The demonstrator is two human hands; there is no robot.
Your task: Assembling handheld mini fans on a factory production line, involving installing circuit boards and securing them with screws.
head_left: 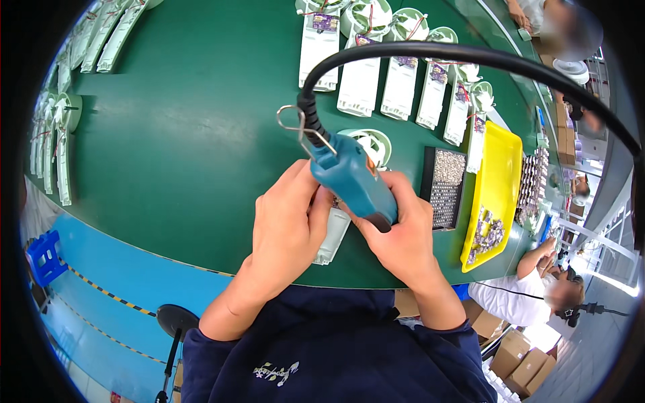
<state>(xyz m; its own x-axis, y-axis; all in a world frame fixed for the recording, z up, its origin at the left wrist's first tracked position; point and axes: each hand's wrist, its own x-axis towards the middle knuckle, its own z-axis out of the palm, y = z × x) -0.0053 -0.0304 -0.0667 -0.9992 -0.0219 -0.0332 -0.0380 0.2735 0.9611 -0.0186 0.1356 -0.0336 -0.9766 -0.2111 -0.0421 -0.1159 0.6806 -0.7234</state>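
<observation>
The pale green fan housing lies on the surface directly in front of the person, between and below the two hands. Its long axis runs away from the near edge, leaning slightly right towards the round far end. The right hand is wrapped round the teal corded tool, which stands over the middle of the housing; the tool's tip is hidden, so whether it touches anything cannot be told. The left hand is at the housing's left side, thumb and fingers drawn in close; I cannot tell whether they pinch it.

The housing looks like smooth, matt moulded plastic, a flat narrow body ending in a ring. The tool has a rounded casing, a bent wire loop and a thick black cable.

To the right sit a black tray of small metal pieces and a glossy yellow tray holding silvery parts. Beyond, similar housings stand in a row, with purple circuit boards and red wires.
</observation>
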